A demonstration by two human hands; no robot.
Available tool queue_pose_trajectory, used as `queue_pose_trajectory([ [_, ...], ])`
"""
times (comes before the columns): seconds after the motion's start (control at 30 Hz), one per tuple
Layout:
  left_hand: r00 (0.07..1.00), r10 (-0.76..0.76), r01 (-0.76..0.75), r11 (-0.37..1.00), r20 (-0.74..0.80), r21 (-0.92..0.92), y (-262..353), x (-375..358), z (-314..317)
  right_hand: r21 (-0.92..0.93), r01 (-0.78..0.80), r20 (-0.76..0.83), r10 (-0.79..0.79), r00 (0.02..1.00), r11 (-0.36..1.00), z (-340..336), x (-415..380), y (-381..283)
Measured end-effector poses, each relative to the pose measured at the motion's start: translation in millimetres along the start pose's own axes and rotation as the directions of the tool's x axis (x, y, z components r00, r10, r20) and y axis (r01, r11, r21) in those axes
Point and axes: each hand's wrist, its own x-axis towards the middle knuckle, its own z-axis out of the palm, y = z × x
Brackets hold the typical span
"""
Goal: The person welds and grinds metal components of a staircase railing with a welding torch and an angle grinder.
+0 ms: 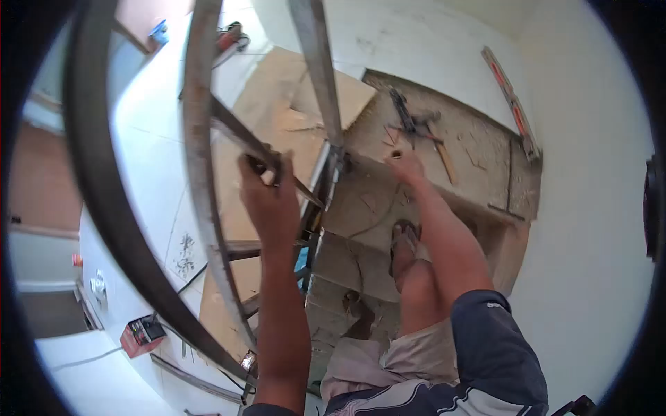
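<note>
Two bare hands work: left hand [267,182] fingers grip a dark diagonal metal bar [236,130]; right hand [404,165] fingers hold a small tan tube [396,154].

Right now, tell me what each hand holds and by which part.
The left hand grips a slanted metal bar of the railing frame midway along it. The right hand holds a small tube-like piece; what it is cannot be told.

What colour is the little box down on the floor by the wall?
Red, with a dark top. The little box shows best in the head view, at the lower left.
</note>
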Motion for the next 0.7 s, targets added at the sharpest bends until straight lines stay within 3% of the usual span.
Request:
queue_pose_trajectory([
  [0.03,1.0,0.009,-0.009,0.997,-0.012,0.074,0.4,-0.1,-1.4,0.038,0.102,-0.059,-0.1,0.993,0.994,-27.4,-0.7,-7.1],
  [0.1,1.0,-0.019,0.019,0.999,0.016,-0.025,-3.5,2.1,-2.7,0.005,0.026,0.032,-0.026,0.999,1.0,-68.0,4.1,-20.4],
  [0.13,1.0,-0.012,0.012,1.0,-0.023,-0.015,1.3,5.1,-4.7,0.003,0.079,0.009,-0.079,0.997,0.997,-81.3,5.9,-24.2],
  [0.2,0.994,-0.102,0.108,0.981,0.048,-0.16,6.8,2.2,-4.9,-0.012,0.126,0.008,-0.126,0.992,0.992,-94.6,18.6,-23.2],
  [0.3,0.995,-0.094,0.089,0.979,-0.018,-0.184,2.4,-1.9,2.8,-0.108,0.151,-0.057,-0.158,0.986,0.983,-90.1,59.0,-15.6],
  [0.37,0.993,-0.05,0.035,0.989,-0.104,-0.142,2.3,-4.6,6.1,-0.171,0.005,-0.09,-0.02,0.996,0.985,-69.8,101.6,0.4],
  [0.43,0.99,-0.104,0.094,0.989,-0.091,-0.114,12.6,-5.3,7.2,-0.362,0.088,-0.032,-0.106,0.994,0.928,-65.5,113.4,-10.4],
  [0.5,0.981,-0.143,0.129,0.986,-0.133,-0.107,16.1,-8.6,3.9,-0.414,0.104,0.042,-0.095,0.995,0.904,-66.9,122.7,-20.0],
  [0.6,0.992,-0.121,0.118,0.989,-0.027,-0.094,12.1,-6.8,0.6,-0.491,0.189,0.058,-0.184,0.981,0.851,-54.1,149.9,-11.2],
  [0.7,0.98,-0.18,0.175,0.983,-0.081,-0.06,23.4,-10.4,7.2,-0.533,0.241,0.087,-0.231,0.969,0.811,-56.4,165.6,-8.3],
])
